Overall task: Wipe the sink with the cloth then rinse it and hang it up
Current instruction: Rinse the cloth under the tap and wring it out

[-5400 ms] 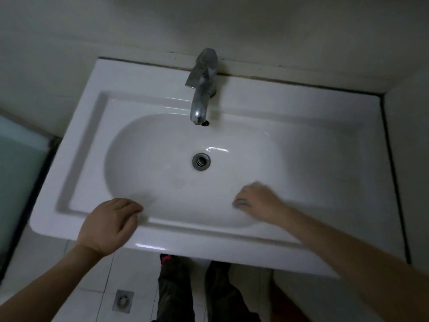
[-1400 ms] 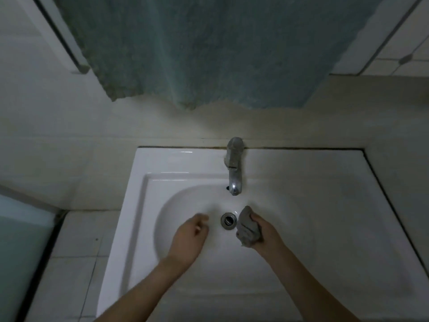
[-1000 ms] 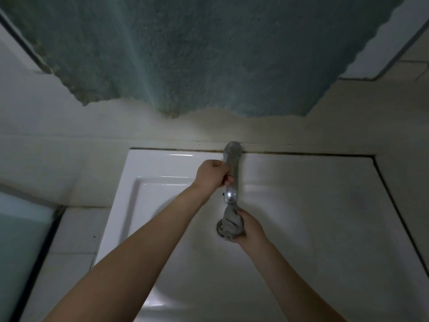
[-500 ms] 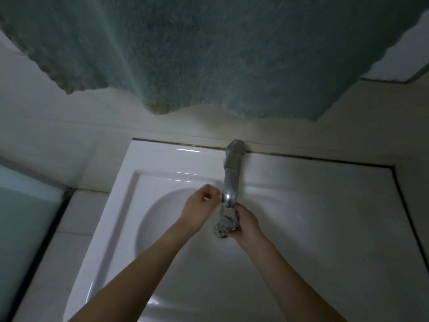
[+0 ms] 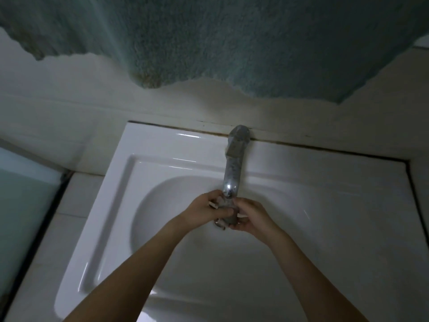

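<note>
A small grey cloth [image 5: 227, 214] is bunched up right under the spout of the metal tap [image 5: 233, 173], over the bowl of the white sink [image 5: 144, 163]. My left hand [image 5: 204, 211] grips it from the left and my right hand [image 5: 251, 217] from the right, so both hands meet around it. Most of the cloth is hidden between my fingers. The drain is hidden behind the hands and cloth. I cannot tell whether water is running.
A large teal towel [image 5: 232, 40] hangs on the wall above the sink, its lower edge well above the tap. A frosted glass panel [image 5: 21, 201] stands at the left beside a tiled ledge [image 5: 76, 196]. A wall closes the right side.
My left hand went from the tap lever down to the cloth and now holds it together with my right hand. The cloth stays under the spout.
</note>
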